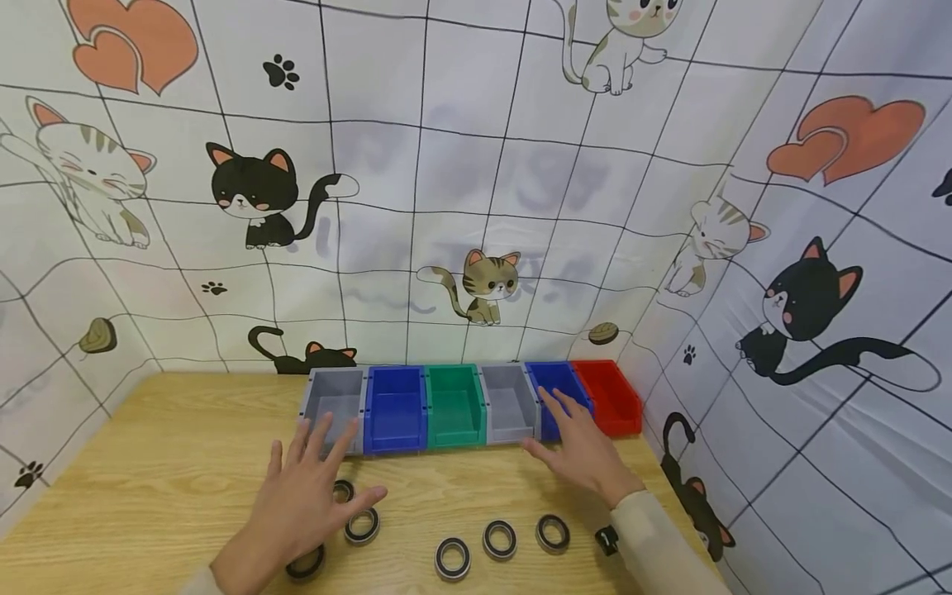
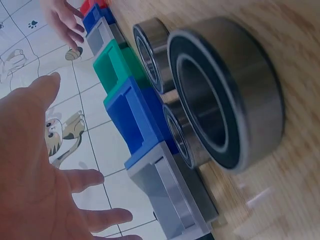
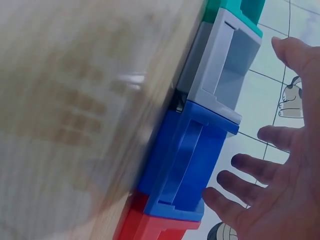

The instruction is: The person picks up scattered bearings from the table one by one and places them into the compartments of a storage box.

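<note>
My left hand [image 1: 301, 494] is spread with its fingers extended, above the table in front of the left grey bin [image 1: 333, 393]. Under and beside it lie black-sealed steel ball bearings, one partly hidden by the hand; a large-looking bearing [image 2: 260, 95] is close to the left wrist camera. My right hand [image 1: 583, 450] hovers, fingers apart and holding nothing, by the right blue bin [image 1: 549, 426] and the right grey bin [image 1: 510, 405]. Nearer the front edge are three more bearings: the left one [image 1: 452, 576], the middle one [image 1: 500, 555] and the right one [image 1: 553, 549].
The row of bins along the back also has a left blue bin [image 1: 397, 409], a green bin [image 1: 455, 405] and a red bin [image 1: 610, 401]. A cat-printed cloth [image 1: 379, 182] hangs behind and beside the wooden table [image 1: 178, 446]. By the right sleeve is a small black object [image 1: 606, 540].
</note>
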`<state>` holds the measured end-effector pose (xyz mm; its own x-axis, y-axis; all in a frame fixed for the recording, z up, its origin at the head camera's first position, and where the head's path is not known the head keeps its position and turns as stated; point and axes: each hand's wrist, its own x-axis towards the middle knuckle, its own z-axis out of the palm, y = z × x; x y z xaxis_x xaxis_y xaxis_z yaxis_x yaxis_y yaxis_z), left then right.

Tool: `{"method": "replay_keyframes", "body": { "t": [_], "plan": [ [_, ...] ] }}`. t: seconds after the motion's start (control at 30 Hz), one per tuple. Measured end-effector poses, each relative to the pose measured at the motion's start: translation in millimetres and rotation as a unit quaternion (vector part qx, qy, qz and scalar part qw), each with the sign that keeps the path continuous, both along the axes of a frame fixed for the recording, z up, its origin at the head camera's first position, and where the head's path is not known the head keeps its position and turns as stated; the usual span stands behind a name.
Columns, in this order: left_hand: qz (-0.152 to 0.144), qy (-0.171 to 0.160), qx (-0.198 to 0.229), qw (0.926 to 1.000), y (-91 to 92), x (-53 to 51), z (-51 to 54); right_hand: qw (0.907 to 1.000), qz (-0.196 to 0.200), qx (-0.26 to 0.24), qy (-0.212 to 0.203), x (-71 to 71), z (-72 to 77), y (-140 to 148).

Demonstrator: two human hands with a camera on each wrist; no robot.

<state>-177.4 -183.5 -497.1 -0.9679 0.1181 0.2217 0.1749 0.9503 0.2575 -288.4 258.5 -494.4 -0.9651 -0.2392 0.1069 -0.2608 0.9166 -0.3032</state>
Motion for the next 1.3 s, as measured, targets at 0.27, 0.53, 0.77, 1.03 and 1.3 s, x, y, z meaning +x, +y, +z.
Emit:
{"method": "replay_keyframes", "body": {
  "t": [0.27, 0.53, 0.77, 1.03, 1.3],
  "plan": [
    [-0.017, -0.005, -0.003, 0.9998, 7.0, 6.9, -2.0, 0.9984, -0.021, -0.029, -0.044, -26.3, 1.2, -9],
    [-0.034, -0.007, 0.003, 0.9994, 16.5, 16.4, -1.3, 0.9947, -0.032, -0.066, -0.072, -51.5, 2.4, -18],
    [-0.056, -0.002, -0.004, 0.9984, 23.1, 20.7, -2.5, 0.9882, -0.055, -0.102, -0.100, -65.7, -3.1, -24],
    [-0.078, 0.005, -0.010, 0.9969, 28.4, 25.8, -1.5, 0.9893, -0.055, -0.090, -0.102, -70.2, -1.0, -26],
    [-0.090, -0.024, 0.002, 0.9956, 33.2, 27.3, 0.8, 0.9868, -0.015, -0.100, -0.126, -70.2, 5.4, -24]
  ]
}}
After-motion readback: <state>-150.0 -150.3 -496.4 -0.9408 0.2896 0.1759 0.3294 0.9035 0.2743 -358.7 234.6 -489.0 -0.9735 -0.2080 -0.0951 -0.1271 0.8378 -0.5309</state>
